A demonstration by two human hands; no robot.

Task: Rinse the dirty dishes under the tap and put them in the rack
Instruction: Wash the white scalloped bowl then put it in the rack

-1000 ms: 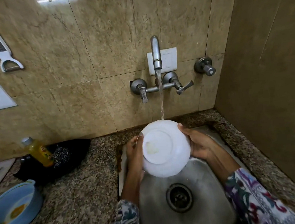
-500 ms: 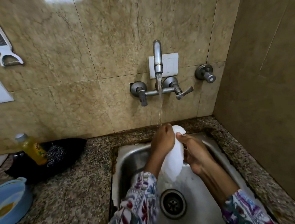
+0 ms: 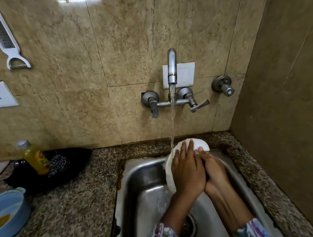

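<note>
On the speckled granite table at the far left sits a light-blue plastic bowl. Over the steel sink, under the running tap, a smooth round white ceramic bowl is tilted on edge. The left hand lies flat-fingered on it; the right hand seems to grip its rim.

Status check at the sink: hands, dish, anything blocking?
Left hand flat on white bowl, right hand holding it. Bowl under running tap, over sink. Rack not in view. Nothing blocking.
</note>
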